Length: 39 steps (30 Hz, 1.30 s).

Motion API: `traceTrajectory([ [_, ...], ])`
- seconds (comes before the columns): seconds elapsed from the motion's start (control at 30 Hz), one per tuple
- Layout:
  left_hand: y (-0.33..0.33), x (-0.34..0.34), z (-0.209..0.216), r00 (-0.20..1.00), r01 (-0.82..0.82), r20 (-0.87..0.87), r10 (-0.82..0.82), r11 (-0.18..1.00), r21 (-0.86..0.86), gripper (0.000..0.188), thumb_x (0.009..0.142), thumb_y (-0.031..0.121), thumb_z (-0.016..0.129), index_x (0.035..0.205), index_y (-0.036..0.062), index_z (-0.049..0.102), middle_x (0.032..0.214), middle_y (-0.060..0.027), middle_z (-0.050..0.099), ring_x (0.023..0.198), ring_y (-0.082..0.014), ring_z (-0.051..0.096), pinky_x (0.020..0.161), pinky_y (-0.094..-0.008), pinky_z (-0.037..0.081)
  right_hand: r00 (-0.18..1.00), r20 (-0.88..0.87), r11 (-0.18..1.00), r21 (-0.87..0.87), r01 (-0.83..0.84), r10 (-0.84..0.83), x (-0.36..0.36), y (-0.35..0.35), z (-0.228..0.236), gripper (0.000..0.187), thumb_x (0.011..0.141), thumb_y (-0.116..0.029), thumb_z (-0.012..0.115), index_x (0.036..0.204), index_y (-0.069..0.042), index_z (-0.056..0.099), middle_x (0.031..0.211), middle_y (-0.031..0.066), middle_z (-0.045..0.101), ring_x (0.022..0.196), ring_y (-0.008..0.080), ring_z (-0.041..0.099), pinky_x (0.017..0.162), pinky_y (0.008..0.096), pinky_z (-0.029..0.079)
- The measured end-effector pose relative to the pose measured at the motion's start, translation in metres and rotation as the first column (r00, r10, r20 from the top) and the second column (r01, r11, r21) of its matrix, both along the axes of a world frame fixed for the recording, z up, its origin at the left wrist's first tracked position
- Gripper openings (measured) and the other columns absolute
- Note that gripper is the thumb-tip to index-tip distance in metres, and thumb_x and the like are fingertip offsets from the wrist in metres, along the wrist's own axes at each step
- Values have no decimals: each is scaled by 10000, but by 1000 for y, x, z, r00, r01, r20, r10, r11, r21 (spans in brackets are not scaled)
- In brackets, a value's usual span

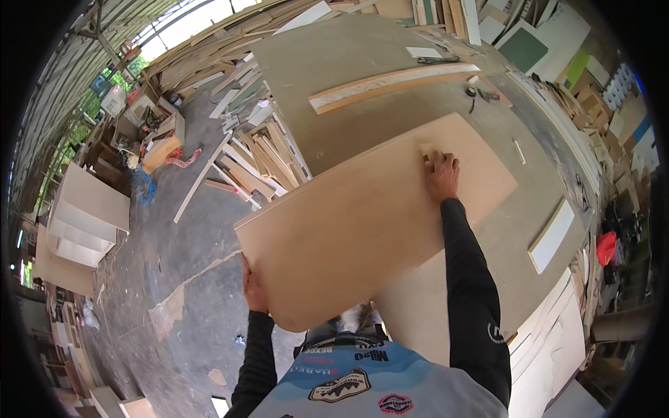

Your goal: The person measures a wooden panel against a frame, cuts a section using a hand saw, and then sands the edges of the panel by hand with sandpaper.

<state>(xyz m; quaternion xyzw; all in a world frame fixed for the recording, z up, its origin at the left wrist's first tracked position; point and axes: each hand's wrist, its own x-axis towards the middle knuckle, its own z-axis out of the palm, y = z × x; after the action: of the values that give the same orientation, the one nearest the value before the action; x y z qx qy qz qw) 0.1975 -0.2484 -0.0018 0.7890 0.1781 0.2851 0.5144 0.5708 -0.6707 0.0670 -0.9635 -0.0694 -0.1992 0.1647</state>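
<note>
A large tan wooden board [348,223] with one rounded corner lies slantwise in front of me. Its far right part rests over the worktable, and its left end juts out past the table edge. My left hand [255,284] grips the board's left end near the rounded corner, its fingers partly hidden behind the edge. On the board's top face, toward the far right, my right hand [442,175] is closed over a small tan block [426,149]. The fingers cover most of this piece, so whether it is a sanding block cannot be told.
The greenish-brown worktable [293,63] carries a long wooden strip [390,88], a tape measure [471,91] and a white strip [552,235]. Offcuts [261,157] are heaped beyond its left edge. A white cabinet [87,216] stands at the left on the concrete floor [150,279].
</note>
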Motion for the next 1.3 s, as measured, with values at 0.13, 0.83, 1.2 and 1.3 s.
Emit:
traceTrajectory([
  [0.13, -40, 22, 29, 998, 57, -2, -60, 955, -291, 570, 1025, 134, 430, 1554, -5, 269, 1595, -149, 333, 1379, -226, 431, 1093, -340, 409, 995, 89, 988, -154, -33, 47, 22, 68, -43, 325, 950, -245, 509, 1232, -175, 653, 1253, 89, 605, 1302, 373, 419, 1065, 546, 330],
  [0.83, -38, 20, 54, 989, 133, 140, -52, 729, -671, 622, 1023, 89, 349, 1603, 59, 128, 1629, -118, 255, 1442, -219, 331, 1145, -319, 321, 648, -25, 637, -158, -755, 762, -210, 318, -19, 422, 891, -153, 535, 1297, -44, 576, 1326, 154, 587, 1247, 293, 532, 1078, 487, 358],
  [1.2, -34, 38, 55, 980, 190, 176, -91, 684, -704, 607, 1023, 102, 325, 1595, 35, 132, 1642, -128, 223, 1464, -225, 301, 1169, -316, 286, 935, 247, 950, -243, -193, 253, -56, 224, -59, 323, 924, -163, 530, 1221, -82, 626, 1145, 132, 638, 1139, 290, 563, 963, 445, 441],
  [1.3, -24, 41, 49, 982, 172, 179, -61, 680, -713, 600, 1024, 106, 314, 1591, 23, 136, 1642, -131, 226, 1469, -228, 293, 1172, -312, 279, 553, 283, 582, -26, -813, 784, -203, 367, -2, 229, 824, -136, 603, 1029, -51, 660, 1024, 140, 651, 1043, 296, 611, 921, 461, 457],
])
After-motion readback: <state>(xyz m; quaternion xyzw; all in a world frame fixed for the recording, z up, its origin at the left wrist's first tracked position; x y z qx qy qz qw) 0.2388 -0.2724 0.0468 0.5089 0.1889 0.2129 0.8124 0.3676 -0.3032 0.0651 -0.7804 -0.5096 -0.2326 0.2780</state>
